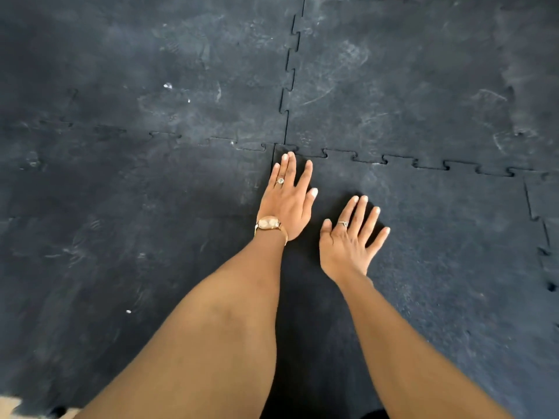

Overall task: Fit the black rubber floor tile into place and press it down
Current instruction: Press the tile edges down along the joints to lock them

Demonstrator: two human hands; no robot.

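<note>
Two bare hands lie flat on the black rubber floor tile (pixel 438 252), fingers spread, palms down, gripping nothing. Left hand (pixel 287 201) sits at the tile's far left corner, fingertips (pixel 291 157) reaching almost to the point where four tiles meet. Right hand (pixel 351 240) rests just beside it, nearer the tile's middle, not touching the left. One watch (pixel 268 223) on the left wrist; two rings, one on each hand. Whether either palm bears real weight cannot be told.

Tile's far edge shows its puzzle teeth sitting in the seam (pixel 423 164); its right edge is also toothed into a neighbour. Left edge is mostly hidden under the left forearm, near edge cut off by the bottom of the view. Dark patch between the forearms is too shadowed to read. Three neighbouring tiles are plainly countable round the corner junction, scuffed with pale dust marks; more at the right edge, partly cropped. Pale bare floor (pixel 10 408) peeks at the bottom left corner.
</note>
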